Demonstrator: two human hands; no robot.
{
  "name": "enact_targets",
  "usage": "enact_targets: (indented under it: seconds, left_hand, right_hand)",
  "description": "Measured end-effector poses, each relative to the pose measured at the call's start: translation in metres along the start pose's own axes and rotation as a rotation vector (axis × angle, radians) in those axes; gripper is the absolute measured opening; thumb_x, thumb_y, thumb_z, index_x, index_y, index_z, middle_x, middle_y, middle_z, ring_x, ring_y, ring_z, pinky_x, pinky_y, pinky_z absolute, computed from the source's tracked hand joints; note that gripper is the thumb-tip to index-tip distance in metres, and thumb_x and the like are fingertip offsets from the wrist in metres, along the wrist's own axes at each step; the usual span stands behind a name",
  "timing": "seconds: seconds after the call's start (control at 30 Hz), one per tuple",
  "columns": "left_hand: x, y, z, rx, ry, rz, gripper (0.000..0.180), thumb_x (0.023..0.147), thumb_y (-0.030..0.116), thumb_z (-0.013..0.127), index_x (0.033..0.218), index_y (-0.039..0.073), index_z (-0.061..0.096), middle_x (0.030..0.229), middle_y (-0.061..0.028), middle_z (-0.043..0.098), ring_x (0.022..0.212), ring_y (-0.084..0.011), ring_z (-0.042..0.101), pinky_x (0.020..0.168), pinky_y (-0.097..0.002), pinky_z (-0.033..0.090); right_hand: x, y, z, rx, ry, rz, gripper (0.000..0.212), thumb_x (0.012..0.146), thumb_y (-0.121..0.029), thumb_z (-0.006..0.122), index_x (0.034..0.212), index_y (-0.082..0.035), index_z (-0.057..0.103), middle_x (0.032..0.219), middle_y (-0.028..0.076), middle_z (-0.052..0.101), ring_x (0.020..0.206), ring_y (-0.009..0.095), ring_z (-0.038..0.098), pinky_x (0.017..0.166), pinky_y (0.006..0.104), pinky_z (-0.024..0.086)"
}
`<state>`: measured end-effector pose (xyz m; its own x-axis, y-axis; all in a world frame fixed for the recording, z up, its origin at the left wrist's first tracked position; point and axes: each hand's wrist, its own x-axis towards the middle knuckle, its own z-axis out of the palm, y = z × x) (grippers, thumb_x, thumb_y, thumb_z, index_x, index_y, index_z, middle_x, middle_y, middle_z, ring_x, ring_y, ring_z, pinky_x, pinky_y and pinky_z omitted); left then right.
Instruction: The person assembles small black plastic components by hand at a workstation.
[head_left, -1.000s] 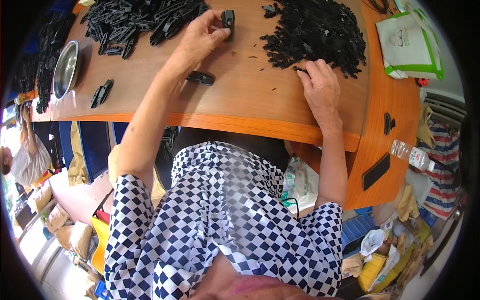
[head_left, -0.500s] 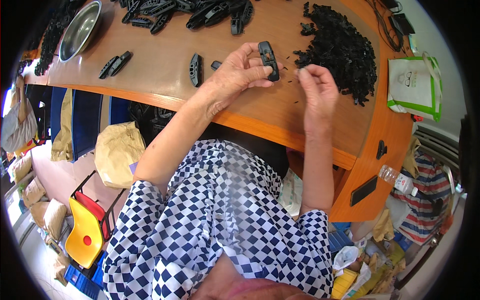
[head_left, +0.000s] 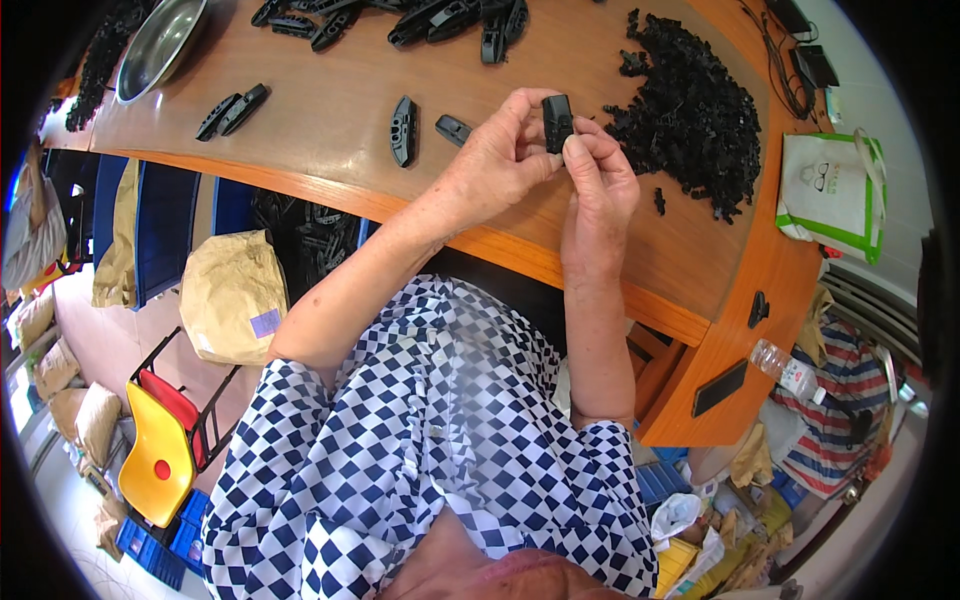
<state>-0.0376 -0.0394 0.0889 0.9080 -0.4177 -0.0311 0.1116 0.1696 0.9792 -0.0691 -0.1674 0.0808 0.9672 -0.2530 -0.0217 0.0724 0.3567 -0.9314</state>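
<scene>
My left hand (head_left: 497,158) grips an oblong black plastic part (head_left: 557,118) above the table, held up on end. Thumb and fingers of my right hand (head_left: 601,178) close on the lower right side of the same part; whether a small piece sits between those fingertips is hidden. Just left of my left hand, another black part (head_left: 454,129) lies on the table, with a longer curved one (head_left: 404,132) beyond it. To the right of my hands spreads a pile of small black pieces (head_left: 690,120), and one small cluster (head_left: 659,201) lies apart at its near side.
Several larger black parts (head_left: 440,22) are heaped at the far edge, and two more (head_left: 232,112) lie at the left near a metal bowl (head_left: 150,65). A phone (head_left: 720,388) and plastic bottle (head_left: 787,371) are at the right. A yellow chair (head_left: 157,455) stands lower left.
My right hand has moved left to meet my left hand at the black part. The part has been turned so a smooth dark side shows. The view has shifted slightly.
</scene>
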Motion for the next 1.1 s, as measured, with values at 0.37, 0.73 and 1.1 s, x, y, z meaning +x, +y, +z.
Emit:
enact_targets:
  seconds: [0.37,0.73,1.1]
  left_hand:
    - [-0.005,-0.005,0.007,0.119,-0.03,0.0,0.054,0.087,0.0,0.061,0.134,0.006,0.036,0.113,-0.0072,0.057,0.105,-0.0153,0.058,0.09,-0.0289,0.049]
    - [-0.019,0.013,0.02,0.424,-0.152,-0.015,0.052,0.085,-0.003,0.055,0.131,0.015,0.041,0.101,-0.0102,0.063,0.089,-0.0193,0.065,0.073,-0.0336,0.053]
    - [-0.036,0.025,-0.04,1.377,0.149,0.506,0.028,0.079,0.02,0.068,0.105,0.017,0.058,0.099,-0.0056,0.063,0.106,-0.0247,0.057,0.098,-0.055,0.031]
  right_hand:
    - [0.002,-0.017,-0.007,0.004,-0.13,0.085,0.032,0.086,-0.001,0.064,0.116,0.001,0.053,0.11,0.009,0.06,0.1,0.014,0.057,0.089,0.0266,0.046]
    - [-0.02,-0.013,-0.032,-0.129,-0.13,0.097,0.036,0.086,0.003,0.062,0.12,0.004,0.049,0.11,0.012,0.062,0.102,0.016,0.06,0.09,0.0273,0.048]
    - [-0.029,0.002,-0.038,-0.374,-0.08,-0.126,0.03,0.092,-0.002,0.054,0.121,0.003,0.048,0.116,0.014,0.06,0.097,0.018,0.063,0.084,0.0277,0.048]
